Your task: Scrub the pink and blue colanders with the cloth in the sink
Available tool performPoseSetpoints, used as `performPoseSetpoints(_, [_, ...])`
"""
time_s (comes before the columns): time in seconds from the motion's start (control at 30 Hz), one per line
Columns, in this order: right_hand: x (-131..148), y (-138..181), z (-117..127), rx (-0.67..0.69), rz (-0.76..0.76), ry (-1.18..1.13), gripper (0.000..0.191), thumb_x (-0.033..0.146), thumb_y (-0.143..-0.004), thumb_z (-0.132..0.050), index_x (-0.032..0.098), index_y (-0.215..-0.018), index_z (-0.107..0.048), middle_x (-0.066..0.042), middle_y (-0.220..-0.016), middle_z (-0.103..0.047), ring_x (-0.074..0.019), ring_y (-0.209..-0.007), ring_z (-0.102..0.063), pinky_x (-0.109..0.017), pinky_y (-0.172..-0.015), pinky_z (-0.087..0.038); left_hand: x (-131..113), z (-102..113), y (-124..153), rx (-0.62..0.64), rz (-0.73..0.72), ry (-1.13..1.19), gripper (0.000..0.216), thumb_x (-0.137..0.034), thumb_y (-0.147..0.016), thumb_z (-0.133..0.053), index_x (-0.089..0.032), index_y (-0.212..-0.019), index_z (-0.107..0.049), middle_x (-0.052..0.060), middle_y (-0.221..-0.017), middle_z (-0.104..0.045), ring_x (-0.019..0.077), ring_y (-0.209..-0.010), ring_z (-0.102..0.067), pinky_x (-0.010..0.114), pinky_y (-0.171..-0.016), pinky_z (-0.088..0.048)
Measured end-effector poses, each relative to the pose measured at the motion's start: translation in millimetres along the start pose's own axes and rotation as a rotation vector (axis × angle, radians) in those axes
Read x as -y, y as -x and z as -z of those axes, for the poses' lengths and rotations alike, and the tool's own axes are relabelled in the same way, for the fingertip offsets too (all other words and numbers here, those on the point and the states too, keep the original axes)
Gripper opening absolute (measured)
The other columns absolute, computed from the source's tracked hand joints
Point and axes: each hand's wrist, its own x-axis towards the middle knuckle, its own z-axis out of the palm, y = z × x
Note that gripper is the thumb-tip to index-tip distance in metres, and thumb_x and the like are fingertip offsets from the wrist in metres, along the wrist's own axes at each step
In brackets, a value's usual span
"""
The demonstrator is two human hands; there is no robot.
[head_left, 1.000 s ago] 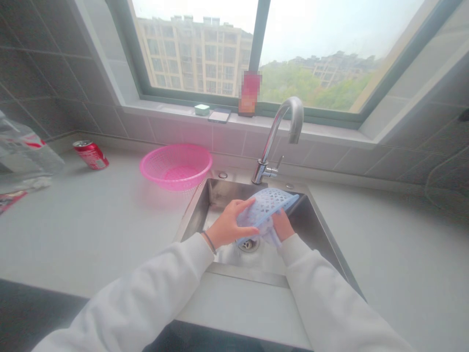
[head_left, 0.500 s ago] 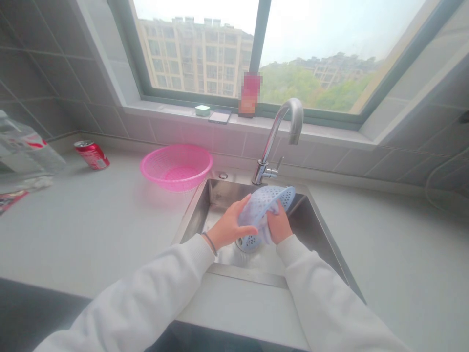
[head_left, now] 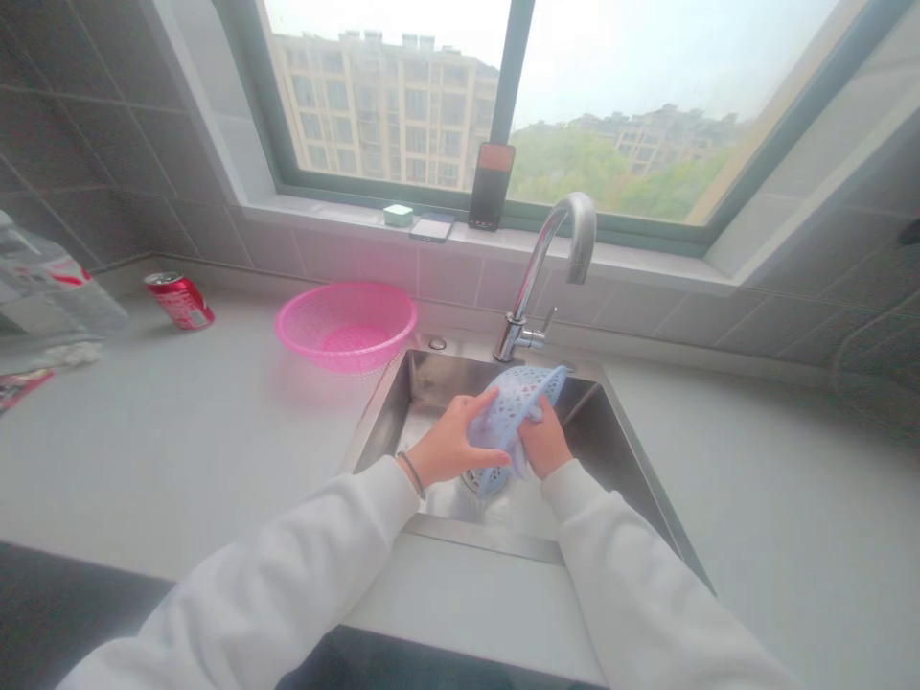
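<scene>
My left hand [head_left: 454, 448] and right hand [head_left: 546, 441] grip the blue perforated plastic basket [head_left: 512, 407] between them; a slipping hold could drop it into the steel sink [head_left: 431, 393].

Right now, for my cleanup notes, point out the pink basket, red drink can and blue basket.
Pink basket [head_left: 309, 321], head view, inner wall.
Red drink can [head_left: 179, 301], head view, side.
Blue basket [head_left: 507, 412], head view, outer perforated wall.

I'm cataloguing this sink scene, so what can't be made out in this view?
Head view:
The pale thing by the right hand: partly hidden by that hand and the blue perforated plastic basket.
The sink drain: mostly covered by the basket.
The clear plastic package: cut off by the left edge.
The red-printed scrap: cut off, too small to read.
</scene>
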Motion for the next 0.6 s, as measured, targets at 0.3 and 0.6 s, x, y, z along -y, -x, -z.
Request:
performPoseSetpoints(0.3, [7, 6, -1, 0.147, 0.035, 0.082, 0.040, 0.028, -0.063, -0.071, 0.025, -0.103, -0.072, -0.005, -0.107, -0.078, -0.0328, -0.112, -0.071, -0.054, -0.108, -0.052, 1, -1, 0, 0.016, -0.036, 0.053, 0.111, -0.043, -0.063, -0.095, -0.033, -0.159, -0.041, 0.011, -0.138, -0.050, 0.0340, -0.132, -0.053, 0.054, -0.119, -0.038])
performPoseSetpoints(0.6, [7, 0, 11, -0.090, 0.030, -0.043, 0.038, 0.041, -0.074, -0.065, 0.026, -0.109, -0.067, -0.005, -0.109, -0.077, -0.0291, -0.112, -0.071, -0.052, -0.103, -0.056, -4, 2, 2, 0.020, -0.067, 0.080, 0.118, -0.043, -0.065, -0.094, -0.029, -0.163, -0.030, 0.016, -0.167, -0.037, 0.0413, -0.152, -0.036, 0.058, -0.126, -0.028])
